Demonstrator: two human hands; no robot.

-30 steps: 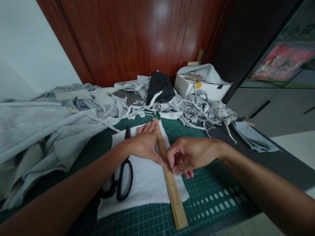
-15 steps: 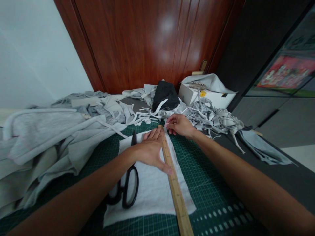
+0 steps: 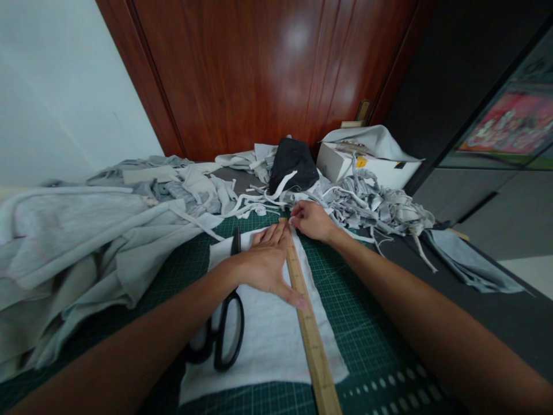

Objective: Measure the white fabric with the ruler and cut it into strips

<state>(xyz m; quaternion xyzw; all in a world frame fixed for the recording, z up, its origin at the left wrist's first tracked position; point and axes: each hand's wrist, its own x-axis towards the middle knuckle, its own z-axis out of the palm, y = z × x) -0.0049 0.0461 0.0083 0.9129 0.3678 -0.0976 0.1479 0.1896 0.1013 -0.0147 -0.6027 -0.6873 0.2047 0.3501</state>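
White cloth [image 3: 268, 331] lies on the green cutting mat [image 3: 345, 323] at the lower centre of the frame, a wooden ruler [image 3: 311, 334] running along its right side. We judge the step in hand to be steadying that ruler; the next move calls for even pressure, so neither it nor the cloth slips. Our left hand [image 3: 270, 264] is spread flat, its thumb on the ruler. Our right hand [image 3: 314, 221] is curled at the ruler's far end; we cannot tell whether its fingertips pinch anything. Black-handled scissors [image 3: 219, 334] lie on the cloth, left of centre.
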